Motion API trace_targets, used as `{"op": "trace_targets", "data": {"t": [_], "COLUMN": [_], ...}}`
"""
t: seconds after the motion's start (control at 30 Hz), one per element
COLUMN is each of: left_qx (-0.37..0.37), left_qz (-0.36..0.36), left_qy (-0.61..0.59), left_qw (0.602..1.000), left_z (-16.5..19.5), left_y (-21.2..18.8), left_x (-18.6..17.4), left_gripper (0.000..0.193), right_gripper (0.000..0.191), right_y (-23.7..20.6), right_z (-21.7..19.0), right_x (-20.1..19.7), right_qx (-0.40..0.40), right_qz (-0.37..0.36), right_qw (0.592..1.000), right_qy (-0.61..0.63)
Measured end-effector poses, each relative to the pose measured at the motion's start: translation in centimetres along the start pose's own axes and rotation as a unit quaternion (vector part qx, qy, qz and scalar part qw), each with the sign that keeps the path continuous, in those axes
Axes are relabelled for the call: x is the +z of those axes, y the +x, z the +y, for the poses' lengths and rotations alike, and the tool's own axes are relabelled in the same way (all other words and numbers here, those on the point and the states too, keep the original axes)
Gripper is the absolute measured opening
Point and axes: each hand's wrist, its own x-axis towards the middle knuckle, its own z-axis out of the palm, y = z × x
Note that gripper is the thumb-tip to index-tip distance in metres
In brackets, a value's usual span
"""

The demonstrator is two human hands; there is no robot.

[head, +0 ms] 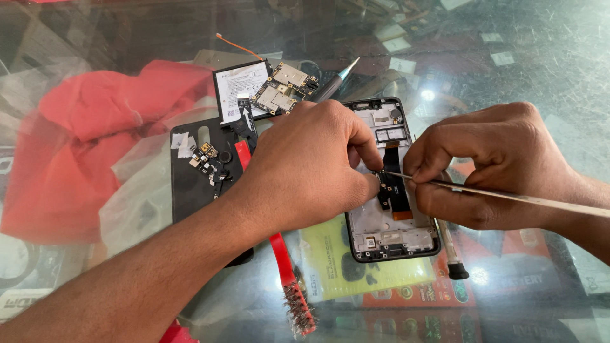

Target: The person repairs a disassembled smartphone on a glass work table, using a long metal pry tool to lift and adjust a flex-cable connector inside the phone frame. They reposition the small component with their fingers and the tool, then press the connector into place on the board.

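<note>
An opened phone frame (392,238) lies on the glass counter with a dark flex cable (395,187) running down its middle. My left hand (311,166) rests on the frame's left side, thumb and forefinger pinched on a small part at the cable's left edge. My right hand (492,165) is closed around thin metal tweezers (508,195), whose tips touch the same spot on the cable. A battery (236,89) and a circuit board (284,87) lie behind my left hand.
A black back cover (190,190) holds several small parts (206,160). A red-handled brush (293,289) lies under my left forearm. A red cloth (89,140) sits at left, a screwdriver (337,81) at the back, a dark-tipped tool (452,257) right of the frame.
</note>
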Motion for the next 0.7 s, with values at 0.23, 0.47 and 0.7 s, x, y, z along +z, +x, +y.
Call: {"op": "trace_targets", "data": {"t": [0.23,0.47,0.7], "left_qx": [0.005,0.001,-0.002], "left_qz": [0.005,0.002,0.003], "left_qy": [0.001,0.001,-0.004], "left_qw": [1.000,1.000,1.000], "left_z": [-0.11,-0.10,-0.15], "left_y": [-0.07,-0.07,-0.07], "left_x": [0.02,0.02,0.05], "left_gripper": [0.015,0.015,0.016], "right_gripper": [0.012,0.013,0.014], "right_y": [0.02,0.00,-0.06], "right_z": [0.08,0.17,0.16], "right_x": [0.05,0.15,0.17], "right_qx": [-0.008,-0.008,0.010], "right_qz": [-0.004,-0.002,-0.006], "right_qw": [1.000,1.000,1.000], "right_qy": [0.008,-0.014,-0.018]}}
